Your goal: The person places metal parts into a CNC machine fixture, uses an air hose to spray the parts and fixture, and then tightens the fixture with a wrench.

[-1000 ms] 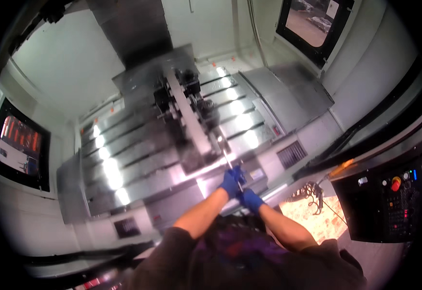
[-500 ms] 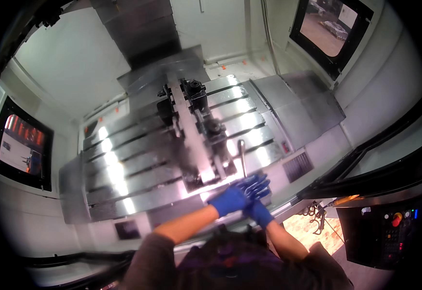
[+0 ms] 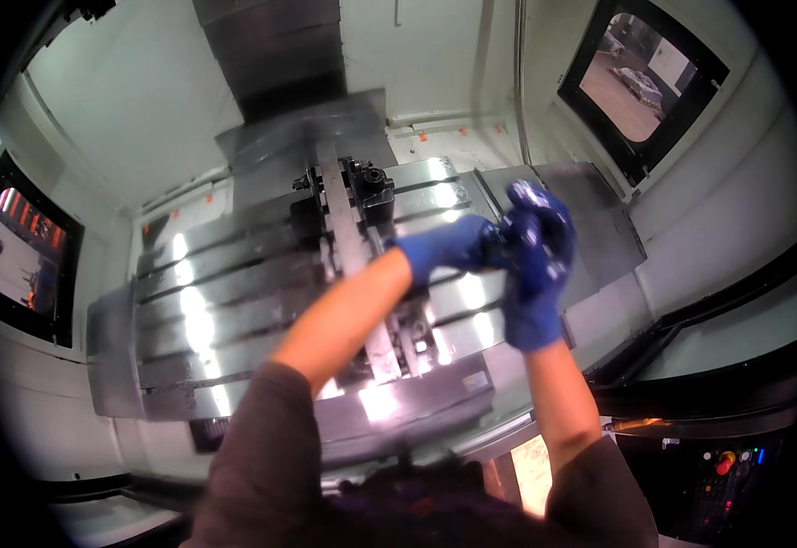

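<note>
Both hands wear blue gloves with dark, shiny palms and are raised over the right part of the slotted metal machine table [image 3: 234, 301]. My left hand [image 3: 449, 248] reaches across from the left, its fingers closed against my right hand [image 3: 535, 274]. The right hand points upward with curled fingers. Motion blur and overlap hide whatever may lie between them. Beyond the left forearm, a long pale metal bar [image 3: 342, 205] runs front to back along the table. A black clamp block [image 3: 376, 187] sits beside its far end; my arm and hand partly cover the bar's nearer fittings.
Light machine walls with a left window [image 3: 29, 242] and a right window [image 3: 640, 73] enclose the table. A dark stepped cover [image 3: 275, 50] stands at the back. At lower right is a black control panel [image 3: 718, 484] with a red knob [image 3: 724, 464].
Both gloved hands have risen and moved away from me, from the table's front edge to above its right side. The upright metal tool near them before is no longer visible. The view has shifted slightly.
</note>
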